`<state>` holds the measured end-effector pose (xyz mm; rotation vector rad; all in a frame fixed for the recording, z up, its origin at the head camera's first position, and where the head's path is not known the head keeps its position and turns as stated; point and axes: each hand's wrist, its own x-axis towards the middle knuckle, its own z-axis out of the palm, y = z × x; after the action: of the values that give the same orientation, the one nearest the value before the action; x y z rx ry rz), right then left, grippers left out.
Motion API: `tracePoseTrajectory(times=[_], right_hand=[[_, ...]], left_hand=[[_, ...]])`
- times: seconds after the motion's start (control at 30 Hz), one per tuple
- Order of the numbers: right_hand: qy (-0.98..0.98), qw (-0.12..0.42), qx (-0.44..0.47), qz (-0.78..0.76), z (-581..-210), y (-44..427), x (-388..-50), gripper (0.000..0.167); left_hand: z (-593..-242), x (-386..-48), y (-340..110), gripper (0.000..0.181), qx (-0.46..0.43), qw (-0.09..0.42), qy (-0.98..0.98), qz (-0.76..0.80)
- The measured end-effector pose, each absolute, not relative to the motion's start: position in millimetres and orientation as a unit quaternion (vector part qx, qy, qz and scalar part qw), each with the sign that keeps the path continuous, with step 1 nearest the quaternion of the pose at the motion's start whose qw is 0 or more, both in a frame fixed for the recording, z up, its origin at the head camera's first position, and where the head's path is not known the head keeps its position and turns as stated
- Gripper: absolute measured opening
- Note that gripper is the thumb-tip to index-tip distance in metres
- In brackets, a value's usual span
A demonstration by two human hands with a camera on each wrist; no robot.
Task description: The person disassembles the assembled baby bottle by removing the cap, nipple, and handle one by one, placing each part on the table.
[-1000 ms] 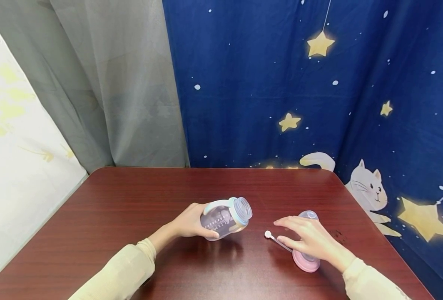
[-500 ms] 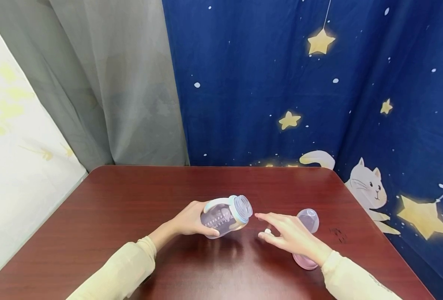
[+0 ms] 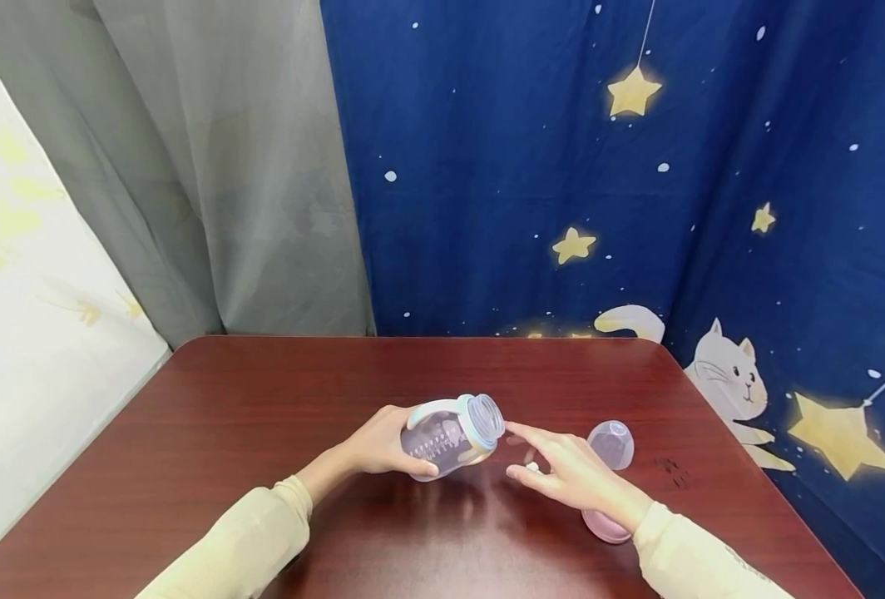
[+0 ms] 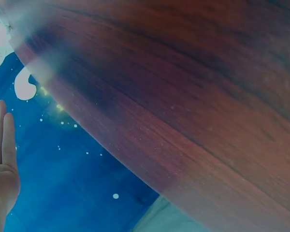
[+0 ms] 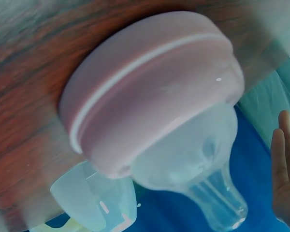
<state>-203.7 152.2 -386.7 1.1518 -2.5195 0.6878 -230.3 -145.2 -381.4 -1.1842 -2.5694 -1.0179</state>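
Clasped by the left grip (image 3: 379, 441), the lower-centre baby bottle (image 3: 442, 443) is probably light, slick and best held mid-body. The right grip (image 3: 573, 472) is spread.

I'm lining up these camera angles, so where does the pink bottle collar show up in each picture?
Head: pink bottle collar at lower right, partly hidden, below the clear dome cap.
Left wrist: not in it.
Right wrist: pink bottle collar large, in the upper middle.
Shared landmark: the red-brown table, in all three.
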Motion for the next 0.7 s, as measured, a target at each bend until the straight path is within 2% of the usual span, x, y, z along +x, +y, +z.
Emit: tracePoseTrajectory(times=[0.2,0.37,0.57,0.7], right_hand=[[-0.856,0.091,0.394,0.321,-389,146,-204,0.054],[-0.829,0.061,0.393,0.394,-390,138,-205,0.047],[-0.817,0.07,0.378,0.429,-374,126,-196,0.032],[-0.814,0.076,0.368,0.443,-361,121,-187,0.029]], left_hand=[[-382,-230,-145,0.066,-0.402,0.08,-0.849,-0.334],[-383,-231,-145,0.066,-0.409,0.084,-0.842,-0.343],[-382,-231,-145,0.067,-0.413,0.084,-0.839,-0.345],[-382,-231,-145,0.067,-0.416,0.082,-0.837,-0.345]])
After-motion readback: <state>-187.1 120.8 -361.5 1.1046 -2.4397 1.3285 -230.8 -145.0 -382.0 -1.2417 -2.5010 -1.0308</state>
